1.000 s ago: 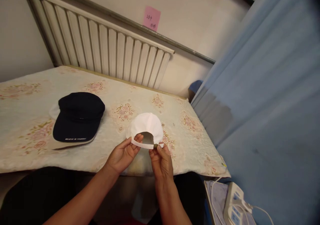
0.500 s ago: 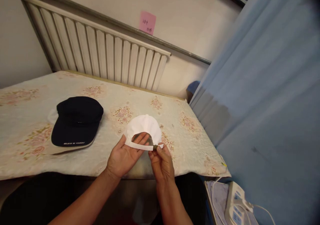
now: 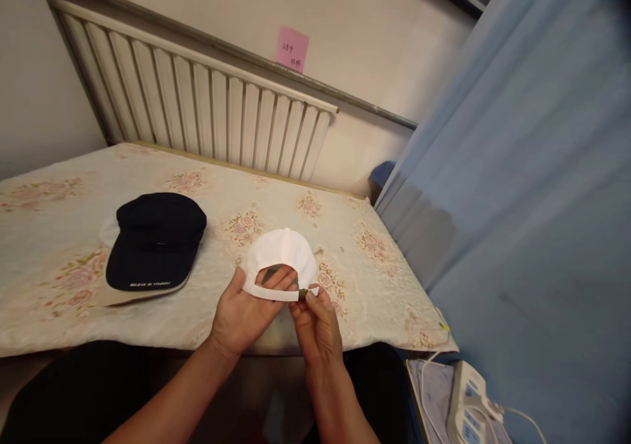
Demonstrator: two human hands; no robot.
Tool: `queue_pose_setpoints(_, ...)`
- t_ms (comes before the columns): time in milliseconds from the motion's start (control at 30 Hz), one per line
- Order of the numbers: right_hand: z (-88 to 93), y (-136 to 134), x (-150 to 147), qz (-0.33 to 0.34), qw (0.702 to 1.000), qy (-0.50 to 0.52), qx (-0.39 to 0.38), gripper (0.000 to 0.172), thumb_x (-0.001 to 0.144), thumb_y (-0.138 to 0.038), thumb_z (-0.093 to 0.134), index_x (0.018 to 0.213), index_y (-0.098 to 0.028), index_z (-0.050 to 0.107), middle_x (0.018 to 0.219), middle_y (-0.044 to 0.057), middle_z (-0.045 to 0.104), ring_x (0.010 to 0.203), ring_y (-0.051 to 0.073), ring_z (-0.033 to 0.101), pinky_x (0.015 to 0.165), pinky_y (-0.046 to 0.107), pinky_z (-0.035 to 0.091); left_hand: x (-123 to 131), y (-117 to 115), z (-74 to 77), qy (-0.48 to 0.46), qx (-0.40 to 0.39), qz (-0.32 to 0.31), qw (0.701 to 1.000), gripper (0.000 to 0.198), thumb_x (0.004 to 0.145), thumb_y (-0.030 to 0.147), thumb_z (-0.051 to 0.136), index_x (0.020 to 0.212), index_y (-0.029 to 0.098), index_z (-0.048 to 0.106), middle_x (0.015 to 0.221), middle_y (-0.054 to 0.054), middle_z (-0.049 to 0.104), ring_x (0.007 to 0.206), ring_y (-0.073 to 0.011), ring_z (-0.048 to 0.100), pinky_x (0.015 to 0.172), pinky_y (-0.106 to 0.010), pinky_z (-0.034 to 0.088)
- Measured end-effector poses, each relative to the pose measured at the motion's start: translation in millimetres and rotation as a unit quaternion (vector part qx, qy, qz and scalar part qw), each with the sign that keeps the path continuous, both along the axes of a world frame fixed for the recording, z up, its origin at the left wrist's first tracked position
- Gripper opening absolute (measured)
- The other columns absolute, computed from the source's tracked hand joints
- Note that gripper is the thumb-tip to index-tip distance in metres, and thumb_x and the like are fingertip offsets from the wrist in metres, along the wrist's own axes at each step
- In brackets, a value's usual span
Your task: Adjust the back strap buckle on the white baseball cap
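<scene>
A white baseball cap (image 3: 288, 250) is held up at the bed's near edge, its back opening and strap facing me. My left hand (image 3: 246, 312) supports it from the left, the thumb outside and the fingers showing through the back opening. Pinched between the thumb and fingers of my right hand (image 3: 319, 319) is the strap end by a dark olive buckle (image 3: 302, 294). To the left lies a black cap (image 3: 160, 233) with white lettering on its brim, stacked over a beige brim (image 3: 133, 297) and something white, mostly hidden.
Under the caps is a bed with a floral cover (image 3: 276, 197). Behind it stand a white radiator (image 3: 221, 102) and a wall with a pink note (image 3: 292, 48). A blue curtain (image 3: 517, 200) hangs at right, above a power strip (image 3: 466, 404) with cables.
The view has shifted slightly. Both hands keep hold of the white cap, and the right fingers have moved a little at the strap end.
</scene>
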State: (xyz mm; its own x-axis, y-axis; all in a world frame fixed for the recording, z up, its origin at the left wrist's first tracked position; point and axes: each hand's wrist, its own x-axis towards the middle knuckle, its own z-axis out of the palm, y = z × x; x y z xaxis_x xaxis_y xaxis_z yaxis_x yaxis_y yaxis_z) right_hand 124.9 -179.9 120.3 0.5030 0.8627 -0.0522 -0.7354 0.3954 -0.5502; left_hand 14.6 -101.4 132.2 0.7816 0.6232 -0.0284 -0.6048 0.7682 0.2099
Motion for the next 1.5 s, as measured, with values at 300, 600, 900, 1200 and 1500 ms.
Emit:
queue_pose_setpoints(300, 1.7, 0, -2, 0.003, 1.0, -0.003, 0.002, 0.021, 0.068, -0.013, 0.072, 0.08, -0.019, 0.056, 0.081, -0.002, 0.067, 0.077, 0.011, 0.064, 0.071, 0.024, 0.049, -3, 2, -4.0, 0.023, -0.038, 0.032, 0.999, 0.045, 0.088, 0.055, 0.038, 0.096, 0.015, 0.058, 0.139, -0.02, 0.045, 0.13, -0.036, 0.041, 0.102, -0.059, 0.037)
queue_pose_setpoints(600, -1.5, 0, -1, -0.002, 1.0, 0.002, 0.0, 0.021, 0.068, -0.011, 0.072, 0.078, -0.019, 0.055, 0.081, -0.002, 0.068, 0.074, 0.011, 0.064, 0.068, 0.024, 0.049, -2, 1, -4.8, 0.021, -0.059, 0.026, 0.998, 0.05, 0.089, 0.057, 0.035, 0.1, 0.013, 0.058, 0.142, -0.022, 0.041, 0.132, -0.0391, 0.036, 0.102, -0.063, 0.033)
queue_pose_setpoints(900, -7.2, -1, 5, -0.06, 0.996, 0.028, -0.067, 0.042, 0.066, -0.008, 0.073, 0.104, -0.017, 0.058, 0.087, 0.004, 0.072, 0.076, 0.013, 0.068, 0.073, 0.027, 0.053, -1, -2, -1.4, 0.019, -0.051, 0.03, 0.998, 0.052, 0.089, 0.056, 0.034, 0.104, 0.011, 0.056, 0.139, -0.023, 0.045, 0.13, -0.0394, 0.038, 0.101, -0.062, 0.036)
queue_pose_setpoints(1200, -4.2, -3, -2, -0.069, 0.991, 0.104, -0.051, 0.023, 0.078, -0.026, 0.066, 0.1, -0.017, 0.065, 0.11, 0.007, 0.07, 0.11, 0.017, 0.062, 0.102, 0.034, 0.044, 1, -4, -4.6, -0.001, -0.052, 0.024, 0.998, 0.046, 0.088, 0.055, 0.038, 0.096, 0.014, 0.057, 0.14, -0.022, 0.044, 0.131, -0.0394, 0.036, 0.102, -0.062, 0.035)
queue_pose_setpoints(1500, -10.3, -15, -13, -0.006, 0.993, 0.11, -0.053, 0.025, 0.081, -0.03, 0.063, 0.104, -0.02, 0.065, 0.115, 0.006, 0.068, 0.113, 0.016, 0.059, 0.104, 0.035, 0.041, 1, -8, -2.5, 0.015, -0.067, 0.015, 0.998, 0.054, 0.089, 0.056, 0.036, 0.116, 0.012, 0.051, 0.14, -0.026, 0.042, 0.131, -0.0387, 0.036, 0.104, -0.06, 0.033)
